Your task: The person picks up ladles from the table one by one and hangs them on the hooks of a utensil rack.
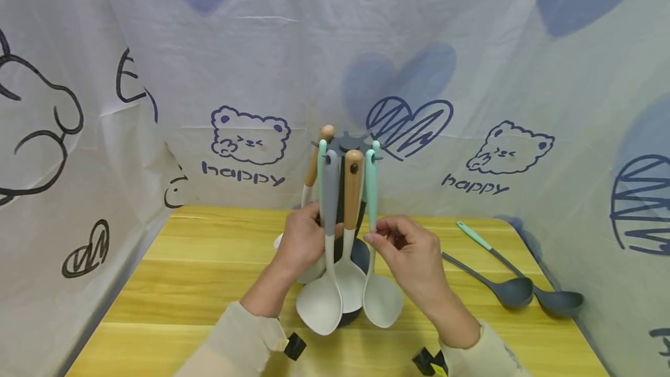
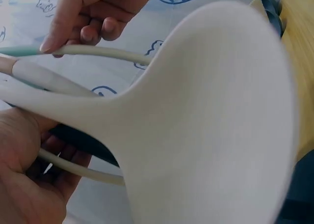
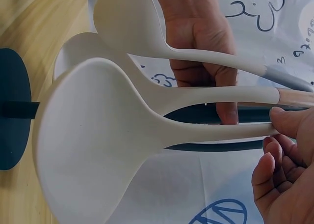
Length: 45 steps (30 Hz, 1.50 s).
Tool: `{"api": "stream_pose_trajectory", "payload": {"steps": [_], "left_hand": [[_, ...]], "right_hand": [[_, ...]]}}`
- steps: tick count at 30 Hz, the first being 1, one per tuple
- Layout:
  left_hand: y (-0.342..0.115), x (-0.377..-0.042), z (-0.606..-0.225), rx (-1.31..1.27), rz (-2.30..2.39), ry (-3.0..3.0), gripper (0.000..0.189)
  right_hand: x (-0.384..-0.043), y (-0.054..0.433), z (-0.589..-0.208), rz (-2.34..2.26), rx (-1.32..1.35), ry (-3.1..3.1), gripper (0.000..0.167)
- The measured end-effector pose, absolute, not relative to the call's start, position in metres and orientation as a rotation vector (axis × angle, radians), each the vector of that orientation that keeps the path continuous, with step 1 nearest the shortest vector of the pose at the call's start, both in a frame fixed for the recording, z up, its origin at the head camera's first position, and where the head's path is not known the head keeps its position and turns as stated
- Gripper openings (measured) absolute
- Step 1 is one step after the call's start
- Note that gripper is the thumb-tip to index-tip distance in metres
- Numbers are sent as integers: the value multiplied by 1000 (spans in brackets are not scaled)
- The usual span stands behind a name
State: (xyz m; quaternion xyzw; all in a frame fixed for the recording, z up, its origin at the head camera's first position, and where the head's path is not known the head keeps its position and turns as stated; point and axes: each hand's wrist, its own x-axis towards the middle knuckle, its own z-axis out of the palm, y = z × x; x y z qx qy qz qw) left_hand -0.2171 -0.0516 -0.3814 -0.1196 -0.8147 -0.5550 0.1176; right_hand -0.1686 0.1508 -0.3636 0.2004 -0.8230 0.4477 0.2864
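A dark utensil stand is upright on the table, hung with several ladles and other utensils. My left hand reaches in behind the hanging handles and grips the stand's dark post. My right hand pinches the handle of a white ladle with a mint grip, between thumb and fingertips; its top is at a hook. Beside it hang a wooden-handled white utensil and a grey-handled white ladle, whose bowl fills much of the left wrist view. Another wooden handle hangs behind at left.
Two dark ladles lie at the table's right side, one with a mint handle, the other with a dark handle. The wooden table meets a printed cloth at its back and sides.
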Motion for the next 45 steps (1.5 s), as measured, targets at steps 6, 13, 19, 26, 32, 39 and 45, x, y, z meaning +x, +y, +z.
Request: {"api": "stream_pose_trajectory", "payload": {"steps": [6,13,19,26,32,39,45], "left_hand": [[-55,-219,-379,-414,-1575,-2372,9],[-61,-220,-378,-483,-1618,-2366,7],[-67,-224,-376,-586,-1652,-2373,9],[-73,-229,-374,-683,-1686,-2410,5],[-76,-232,-373,-698,-1690,-2432,10],[-79,-235,-372,-785,-1664,-2435,5],[-83,-237,-372,-861,-1676,-2437,10]], "right_hand": [[-167,148,-363,1243,538,-2203,17],[-163,144,-362,1273,579,-2195,18],[-162,140,-363,1272,606,-2187,19],[-161,137,-363,1278,610,-2179,19],[-160,136,-364,1283,619,-2186,19],[-158,135,-364,1258,638,-2188,20],[-155,133,-364,1243,670,-2183,20]]}}
